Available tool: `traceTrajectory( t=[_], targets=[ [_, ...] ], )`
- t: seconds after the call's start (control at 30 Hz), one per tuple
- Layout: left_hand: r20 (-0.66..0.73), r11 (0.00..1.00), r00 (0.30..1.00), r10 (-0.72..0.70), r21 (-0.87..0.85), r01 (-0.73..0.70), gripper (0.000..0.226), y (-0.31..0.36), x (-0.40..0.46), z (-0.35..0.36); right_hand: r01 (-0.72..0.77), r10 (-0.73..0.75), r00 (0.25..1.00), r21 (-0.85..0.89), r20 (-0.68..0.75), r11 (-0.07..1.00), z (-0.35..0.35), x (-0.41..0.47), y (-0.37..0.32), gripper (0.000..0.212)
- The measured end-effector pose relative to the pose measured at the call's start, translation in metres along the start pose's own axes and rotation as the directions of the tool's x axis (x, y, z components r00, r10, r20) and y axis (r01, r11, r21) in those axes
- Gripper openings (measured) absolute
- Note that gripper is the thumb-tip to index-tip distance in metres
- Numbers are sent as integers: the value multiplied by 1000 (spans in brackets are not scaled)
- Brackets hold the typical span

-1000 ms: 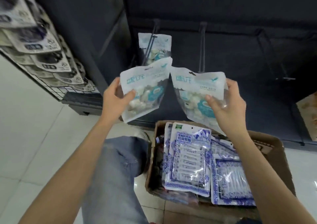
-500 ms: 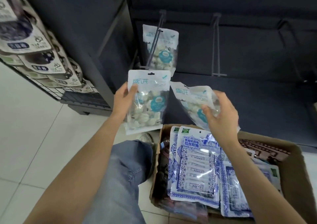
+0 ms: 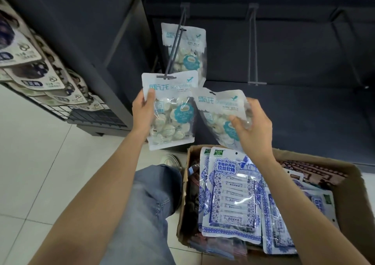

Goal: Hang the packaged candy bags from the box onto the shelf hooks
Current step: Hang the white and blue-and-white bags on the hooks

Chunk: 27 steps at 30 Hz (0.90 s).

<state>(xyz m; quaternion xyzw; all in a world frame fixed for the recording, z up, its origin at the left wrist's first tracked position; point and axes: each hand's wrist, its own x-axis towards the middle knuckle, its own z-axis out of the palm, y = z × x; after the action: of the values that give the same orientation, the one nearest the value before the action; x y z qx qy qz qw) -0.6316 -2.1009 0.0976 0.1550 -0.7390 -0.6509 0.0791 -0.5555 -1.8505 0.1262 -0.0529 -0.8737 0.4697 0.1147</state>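
Behind the hook tip [image 3: 166, 77], bag's hole hidden, left hand [image 3: 143, 113] gripping bag [image 3: 170, 110]

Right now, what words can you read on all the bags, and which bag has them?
"老酸奶风味 拉丝软糖": top blue bag in the box.
Teal brand lettering on the left hand's bag, the right hand's bag and the hung bag: too stylised to read surely.
Small print on all bags: blurred.
Rack bags at left: blurred.
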Motion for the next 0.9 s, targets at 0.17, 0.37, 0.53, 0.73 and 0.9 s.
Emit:
traceTrajectory(
  t=[0.17, 0.37, 0.53, 0.73, 0.9],
  targets=[
    [-30, 997, 998, 47, 58, -45, 17, 5, 19, 11, 12, -12, 1000, 6, 2, 1000, 2, -2, -1, 36],
    [66, 998, 996, 63, -21, -62, 20, -4, 25, -2, 81, -82, 996, 21, 21, 996, 4, -6, -2, 36],
    [12, 992, 997, 71, -107, -70, 17, -1, 26, -14, 36, -37, 999, 88, 9, 995, 7, -7, -6, 36],
    [-30, 995, 999, 15, -99, -18, 15, -8, 22, -1, 45, -52, 998, 128, 47, 991, 12, -7, -8, 35],
    [-60, 1000, 998, -16, -10, 15, 15, 0, 49, 14, 38, -78, 974, 181, 215, 983, 17, 7, -15, 36]
  ],
)
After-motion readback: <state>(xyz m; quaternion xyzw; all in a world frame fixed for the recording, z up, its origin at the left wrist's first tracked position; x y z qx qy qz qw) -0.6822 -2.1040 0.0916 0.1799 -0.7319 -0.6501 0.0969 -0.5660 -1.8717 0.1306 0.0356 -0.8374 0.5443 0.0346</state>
